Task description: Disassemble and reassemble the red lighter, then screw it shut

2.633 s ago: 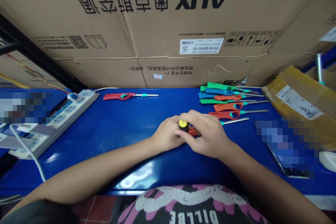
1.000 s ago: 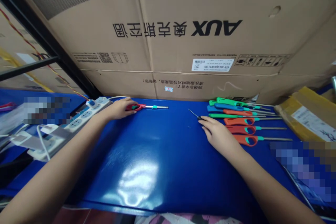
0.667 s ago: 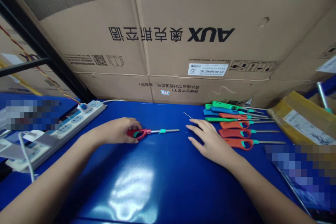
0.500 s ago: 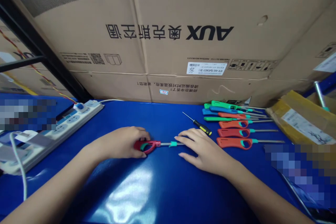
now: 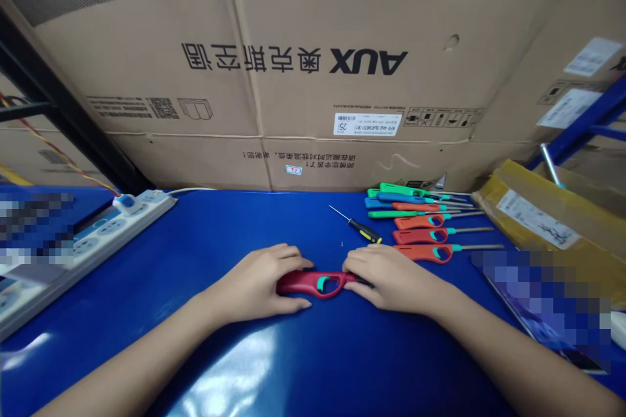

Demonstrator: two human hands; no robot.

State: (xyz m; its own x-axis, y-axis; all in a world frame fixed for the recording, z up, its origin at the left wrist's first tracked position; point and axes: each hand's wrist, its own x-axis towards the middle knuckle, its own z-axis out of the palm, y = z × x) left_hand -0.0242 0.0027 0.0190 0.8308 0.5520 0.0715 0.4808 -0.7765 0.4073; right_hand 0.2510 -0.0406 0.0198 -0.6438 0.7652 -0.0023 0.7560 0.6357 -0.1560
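Note:
A red long-nosed lighter (image 5: 317, 283) with a teal trigger lies on the blue tabletop (image 5: 205, 254) between my hands. My left hand (image 5: 267, 280) is closed round its handle end. My right hand (image 5: 386, 275) is closed over its metal stem, which is hidden under the fingers. A small screwdriver (image 5: 359, 228) with a black and yellow handle lies loose just beyond my right hand. Several more lighters (image 5: 420, 221), green, blue and orange, lie in a row at the back right.
A big cardboard box (image 5: 313, 71) walls off the back of the table. A white power strip (image 5: 83, 241) runs along the left. A yellow-taped parcel (image 5: 542, 221) lies at the right, with a blurred patch in front of it.
My left hand took the red lighter from the back left and drew it to the middle. My right hand put the screwdriver down and closed on the lighter's stem.

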